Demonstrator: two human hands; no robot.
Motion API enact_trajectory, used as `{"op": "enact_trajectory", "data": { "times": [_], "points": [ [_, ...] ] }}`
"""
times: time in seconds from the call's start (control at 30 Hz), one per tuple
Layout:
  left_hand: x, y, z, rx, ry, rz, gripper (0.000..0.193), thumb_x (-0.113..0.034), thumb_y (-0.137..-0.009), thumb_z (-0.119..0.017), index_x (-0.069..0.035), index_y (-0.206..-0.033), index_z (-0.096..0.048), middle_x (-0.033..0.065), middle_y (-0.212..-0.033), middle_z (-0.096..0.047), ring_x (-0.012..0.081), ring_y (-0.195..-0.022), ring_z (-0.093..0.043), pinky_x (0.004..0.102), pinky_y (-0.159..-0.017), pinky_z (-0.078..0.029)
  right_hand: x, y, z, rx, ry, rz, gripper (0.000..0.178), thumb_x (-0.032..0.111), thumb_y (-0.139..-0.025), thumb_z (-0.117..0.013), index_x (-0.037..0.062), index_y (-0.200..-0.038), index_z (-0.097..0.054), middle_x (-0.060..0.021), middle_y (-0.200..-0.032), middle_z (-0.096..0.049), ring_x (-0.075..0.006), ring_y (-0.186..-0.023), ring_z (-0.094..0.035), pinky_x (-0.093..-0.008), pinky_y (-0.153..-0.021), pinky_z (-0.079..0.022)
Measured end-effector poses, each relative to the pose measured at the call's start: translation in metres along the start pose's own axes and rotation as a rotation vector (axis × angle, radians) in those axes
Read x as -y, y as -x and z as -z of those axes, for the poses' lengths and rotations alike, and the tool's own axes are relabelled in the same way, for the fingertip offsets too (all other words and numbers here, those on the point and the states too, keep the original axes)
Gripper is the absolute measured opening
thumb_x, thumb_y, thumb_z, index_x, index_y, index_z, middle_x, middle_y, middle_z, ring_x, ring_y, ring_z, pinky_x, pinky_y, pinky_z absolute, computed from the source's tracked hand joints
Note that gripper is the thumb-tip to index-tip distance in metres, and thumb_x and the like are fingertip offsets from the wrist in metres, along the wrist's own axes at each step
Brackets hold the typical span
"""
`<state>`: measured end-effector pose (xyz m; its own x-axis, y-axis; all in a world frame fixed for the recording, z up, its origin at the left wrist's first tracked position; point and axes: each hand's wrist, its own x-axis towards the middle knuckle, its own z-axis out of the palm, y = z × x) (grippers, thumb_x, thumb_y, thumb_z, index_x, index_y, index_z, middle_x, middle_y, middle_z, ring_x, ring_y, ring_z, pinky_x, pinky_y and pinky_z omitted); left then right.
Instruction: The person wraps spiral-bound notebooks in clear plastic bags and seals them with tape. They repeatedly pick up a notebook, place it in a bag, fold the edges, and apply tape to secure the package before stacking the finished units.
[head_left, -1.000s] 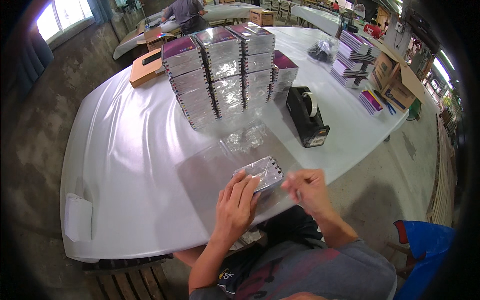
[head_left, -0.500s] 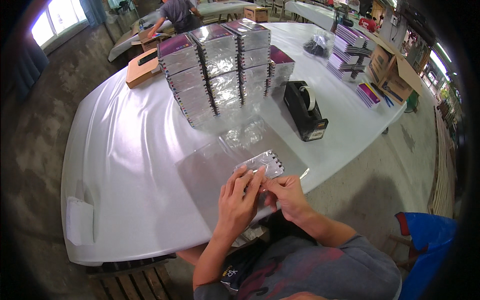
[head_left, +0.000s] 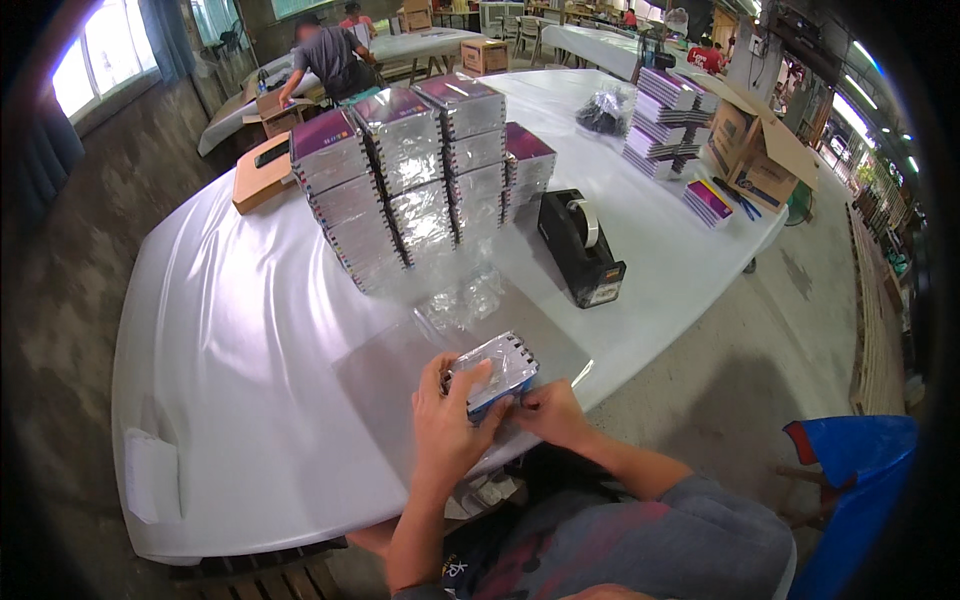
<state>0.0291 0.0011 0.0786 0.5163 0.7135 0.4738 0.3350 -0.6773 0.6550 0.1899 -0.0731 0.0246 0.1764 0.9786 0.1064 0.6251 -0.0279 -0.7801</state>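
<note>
A small pack of notebooks (head_left: pixel 508 362) with tabbed edges, wrapped in clear film, sits in my left hand (head_left: pixel 447 425). The left thumb lies over its top face, and the fingers curl around its far-left side. Blue shows along the pack's near side. My right hand (head_left: pixel 556 413) is closed in a pinch at the pack's near right corner; what lies between its fingertips is too small to tell. Under both hands is a translucent grey sheet (head_left: pixel 375 370). Loose clear film (head_left: pixel 462 300) lies crumpled on it, just beyond the pack.
Tall stacks of wrapped notebooks (head_left: pixel 405 190) stand ahead, with a black tape dispenser (head_left: pixel 578 255) to their right. Farther right are unwrapped notebooks (head_left: pixel 662 125), blue-handled pliers (head_left: pixel 745 203) and an open carton (head_left: pixel 750 150). A phone (head_left: pixel 272 155) rests on a flat box (head_left: pixel 248 188). A co-worker (head_left: pixel 335 62) stands beyond.
The pack has tilted up, exposing its blue side. My left hand has shifted from pressing over its near edge to gripping its left side. The whole view has shifted.
</note>
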Motion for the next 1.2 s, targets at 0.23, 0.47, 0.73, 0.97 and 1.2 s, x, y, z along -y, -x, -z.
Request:
{"op": "enact_trajectory", "data": {
  "times": [0.23,0.47,0.73,0.97,1.2],
  "points": [
    [-0.033,-0.001,0.003,0.162,-0.395,-0.742,0.062,-0.019,-0.074,-0.061,-0.041,-0.13,-0.046,0.0042,-0.119,-0.052,0.0245,-0.115,-0.05,0.0403,-0.079,-0.036,-0.036,0.012,0.076,0.38,-1.57,-0.468,0.044,0.025,-0.083,-0.066,0.0079,-0.121,-0.051,-0.013,-0.108,-0.059,-0.0234,-0.09,-0.062,-0.0358,-0.077,-0.051],
    [-0.016,-0.003,-0.024,0.278,-0.259,-0.535,0.079,-0.04,-0.069,-0.073,-0.038,-0.138,-0.034,0.0154,-0.146,-0.027,0.0364,-0.136,-0.025,0.0566,-0.1,-0.024,-0.006,-0.015,0.103,-0.013,-1.283,-0.188,0.08,0.007,-0.075,-0.072,0.0108,-0.142,-0.03,-0.0119,-0.131,-0.047,-0.0241,-0.115,-0.051,-0.0377,-0.099,-0.042],
    [0.058,0.009,-0.03,0.613,-0.567,0.399,0.104,-0.081,-0.066,-0.052,-0.024,-0.147,-0.021,0.0226,-0.152,-0.006,0.0531,-0.136,-0.005,0.0659,-0.103,-0.013,-0.038,-0.128,0.217,-0.492,-1.207,0.145,0.048,0.016,-0.088,-0.055,0.0068,-0.133,-0.043,-0.0061,-0.116,-0.06,-0.0172,-0.1,-0.06,-0.0331,-0.089,-0.048],
    [0.066,0.0,-0.025,0.692,-0.541,0.278,0.104,-0.083,-0.056,-0.057,-0.037,-0.144,-0.026,0.0207,-0.153,-0.008,0.0542,-0.136,-0.004,0.0626,-0.106,-0.012,-0.091,-0.262,0.278,-0.36,-1.328,0.081,0.03,0.029,-0.086,-0.061,0.0091,-0.108,-0.058,-0.0034,-0.098,-0.064,-0.0205,-0.088,-0.063,-0.0362,-0.082,-0.05],
    [0.06,-0.003,-0.023,0.724,-0.555,0.266,0.093,-0.081,-0.059,-0.059,-0.046,-0.14,-0.03,0.0217,-0.152,-0.009,0.0565,-0.135,-0.003,0.0635,-0.106,-0.012,-0.073,-0.313,0.253,-0.272,-0.938,-0.04,0.032,0.031,-0.083,-0.061,0.0091,-0.106,-0.06,-0.0047,-0.093,-0.064,-0.0175,-0.081,-0.063,-0.0326,-0.073,-0.05]
  ]
}}
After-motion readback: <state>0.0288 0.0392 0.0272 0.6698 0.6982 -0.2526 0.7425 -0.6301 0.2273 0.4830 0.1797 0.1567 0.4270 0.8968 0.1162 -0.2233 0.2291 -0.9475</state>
